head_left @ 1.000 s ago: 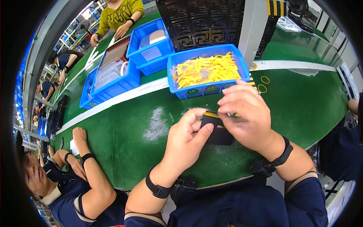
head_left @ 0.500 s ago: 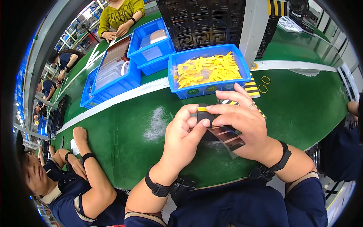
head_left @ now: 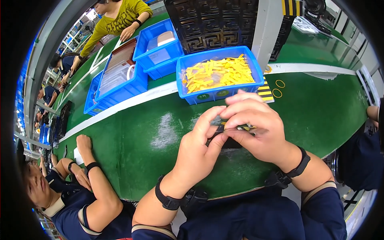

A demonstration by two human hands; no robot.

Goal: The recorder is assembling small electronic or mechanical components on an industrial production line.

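In front of me, over the green table [head_left: 132,160], my two hands meet at the fingertips. My left hand [head_left: 194,150] is closed in a pinch on a small black piece [head_left: 219,129], mostly covered by the fingers. Thumb and forefinger of my right hand [head_left: 262,126] press together beside it, on a thin see-through film strip [head_left: 259,130] seen nearly edge-on. Whether film and black piece touch is hidden. Just beyond my hands stands a blue bin [head_left: 192,97] with a heap of yellow strips [head_left: 218,74].
Blue bins [head_left: 134,90] with clear sheets and other parts stand to the left. Yellow rubber bands [head_left: 277,93] and striped tape [head_left: 265,94] lie right of the yellow strips. A co-worker's forearm [head_left: 102,180] rests at the left table edge; another person [head_left: 124,18] stands across.
My hands have tilted and drawn closer, so the black piece and its yellow strip are now mostly covered. The film has turned nearly edge-on. The person across has stretched an arm leftward.
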